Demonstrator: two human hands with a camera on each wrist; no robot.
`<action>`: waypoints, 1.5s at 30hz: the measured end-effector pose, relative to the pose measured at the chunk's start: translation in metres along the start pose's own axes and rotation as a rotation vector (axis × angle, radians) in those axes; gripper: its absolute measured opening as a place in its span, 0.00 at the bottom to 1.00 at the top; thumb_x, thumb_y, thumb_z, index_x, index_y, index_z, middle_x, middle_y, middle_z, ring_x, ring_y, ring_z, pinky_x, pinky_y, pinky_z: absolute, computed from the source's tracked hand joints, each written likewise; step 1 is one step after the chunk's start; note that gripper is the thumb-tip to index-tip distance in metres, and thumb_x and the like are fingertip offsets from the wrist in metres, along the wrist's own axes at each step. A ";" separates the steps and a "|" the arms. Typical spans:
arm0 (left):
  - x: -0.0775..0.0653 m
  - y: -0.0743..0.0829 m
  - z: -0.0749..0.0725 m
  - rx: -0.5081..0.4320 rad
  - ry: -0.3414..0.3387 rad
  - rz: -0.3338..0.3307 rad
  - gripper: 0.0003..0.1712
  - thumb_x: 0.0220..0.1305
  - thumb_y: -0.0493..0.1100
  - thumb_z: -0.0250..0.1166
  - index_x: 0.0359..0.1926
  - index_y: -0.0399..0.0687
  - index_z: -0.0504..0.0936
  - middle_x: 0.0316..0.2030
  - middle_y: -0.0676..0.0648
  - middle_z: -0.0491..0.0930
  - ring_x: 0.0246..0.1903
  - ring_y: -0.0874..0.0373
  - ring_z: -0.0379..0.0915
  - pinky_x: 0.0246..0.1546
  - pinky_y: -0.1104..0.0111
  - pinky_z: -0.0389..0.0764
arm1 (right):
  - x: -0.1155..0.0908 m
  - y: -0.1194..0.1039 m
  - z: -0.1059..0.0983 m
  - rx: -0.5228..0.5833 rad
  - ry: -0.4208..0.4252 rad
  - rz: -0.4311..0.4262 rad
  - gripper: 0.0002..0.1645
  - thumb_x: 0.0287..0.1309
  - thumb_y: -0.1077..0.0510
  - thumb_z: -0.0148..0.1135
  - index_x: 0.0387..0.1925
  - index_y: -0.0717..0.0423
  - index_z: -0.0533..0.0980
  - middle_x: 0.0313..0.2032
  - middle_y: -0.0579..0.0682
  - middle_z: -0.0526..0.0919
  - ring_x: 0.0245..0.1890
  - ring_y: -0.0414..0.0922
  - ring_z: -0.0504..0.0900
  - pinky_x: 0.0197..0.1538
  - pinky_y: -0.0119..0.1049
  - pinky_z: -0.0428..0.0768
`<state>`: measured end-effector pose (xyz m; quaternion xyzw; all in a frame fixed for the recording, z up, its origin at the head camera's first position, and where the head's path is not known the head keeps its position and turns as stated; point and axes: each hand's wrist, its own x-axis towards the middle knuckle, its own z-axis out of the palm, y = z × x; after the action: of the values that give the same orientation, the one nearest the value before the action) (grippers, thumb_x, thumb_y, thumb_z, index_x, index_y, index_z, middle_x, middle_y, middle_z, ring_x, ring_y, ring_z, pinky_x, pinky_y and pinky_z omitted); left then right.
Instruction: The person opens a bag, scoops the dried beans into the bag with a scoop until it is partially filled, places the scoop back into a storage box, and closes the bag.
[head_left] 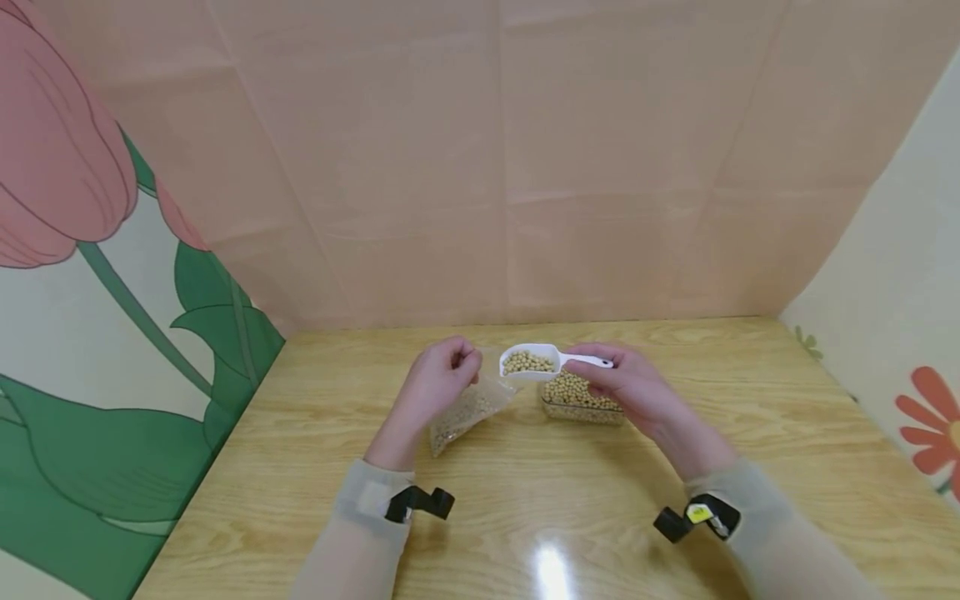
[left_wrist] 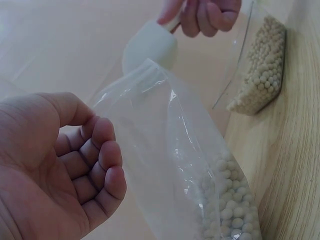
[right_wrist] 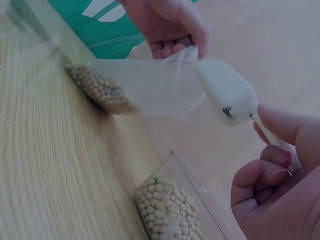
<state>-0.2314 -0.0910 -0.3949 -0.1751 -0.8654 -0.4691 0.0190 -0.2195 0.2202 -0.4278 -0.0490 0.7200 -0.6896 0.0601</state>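
Note:
My left hand pinches the top edge of a clear plastic bag between thumb and forefinger. Soybeans fill the bag's lower end, which rests on the table. In my right hand is the handle of a white scoop, held level with a heap of soybeans in it. The scoop's front lip is right at the bag's mouth in the right wrist view. Under the right hand stands a clear rectangular container holding many soybeans.
The wooden table ends at a pink covered wall behind. A panel with a large painted tulip stands on the left, and a wall with a red flower on the right. Each wrist wears a small black camera mount.

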 end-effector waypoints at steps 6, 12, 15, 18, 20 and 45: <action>0.000 0.000 0.000 -0.001 0.010 -0.006 0.15 0.83 0.43 0.61 0.34 0.49 0.82 0.30 0.52 0.84 0.26 0.56 0.72 0.31 0.62 0.75 | 0.007 0.001 0.009 -0.108 -0.010 0.001 0.23 0.71 0.52 0.76 0.60 0.61 0.87 0.51 0.42 0.88 0.36 0.40 0.77 0.39 0.32 0.78; 0.000 0.001 0.000 0.001 0.009 -0.023 0.15 0.83 0.44 0.61 0.34 0.48 0.82 0.29 0.51 0.84 0.25 0.57 0.70 0.30 0.62 0.73 | 0.007 -0.007 0.016 -0.215 -0.009 0.013 0.25 0.69 0.48 0.78 0.60 0.58 0.88 0.44 0.45 0.86 0.33 0.43 0.75 0.40 0.38 0.76; 0.000 0.001 0.000 0.002 0.010 -0.026 0.15 0.83 0.44 0.61 0.34 0.49 0.82 0.29 0.51 0.84 0.25 0.56 0.70 0.30 0.62 0.73 | 0.008 -0.012 0.019 -0.279 -0.002 0.009 0.25 0.68 0.46 0.79 0.59 0.56 0.89 0.35 0.44 0.82 0.31 0.44 0.75 0.37 0.38 0.75; 0.000 0.001 0.000 0.001 0.013 -0.022 0.15 0.83 0.44 0.61 0.33 0.49 0.81 0.29 0.51 0.84 0.24 0.56 0.70 0.30 0.62 0.73 | 0.008 -0.018 0.021 -0.320 -0.007 0.003 0.25 0.67 0.45 0.79 0.59 0.54 0.89 0.34 0.45 0.81 0.31 0.44 0.74 0.33 0.36 0.74; -0.001 0.001 -0.001 0.002 0.013 -0.021 0.15 0.83 0.44 0.60 0.34 0.49 0.81 0.29 0.51 0.83 0.24 0.56 0.69 0.30 0.62 0.72 | 0.008 -0.021 0.022 -0.346 -0.009 0.001 0.25 0.67 0.44 0.80 0.58 0.52 0.89 0.36 0.47 0.82 0.30 0.43 0.73 0.31 0.35 0.74; 0.000 -0.001 -0.002 -0.001 0.019 -0.028 0.15 0.84 0.47 0.61 0.34 0.51 0.82 0.30 0.48 0.85 0.22 0.57 0.67 0.27 0.63 0.70 | -0.005 -0.061 0.044 -0.809 -0.030 -0.339 0.11 0.69 0.52 0.79 0.50 0.48 0.92 0.47 0.49 0.93 0.40 0.45 0.90 0.44 0.48 0.87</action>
<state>-0.2315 -0.0931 -0.3946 -0.1583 -0.8674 -0.4713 0.0206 -0.2085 0.1746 -0.3686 -0.1960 0.9129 -0.3515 -0.0677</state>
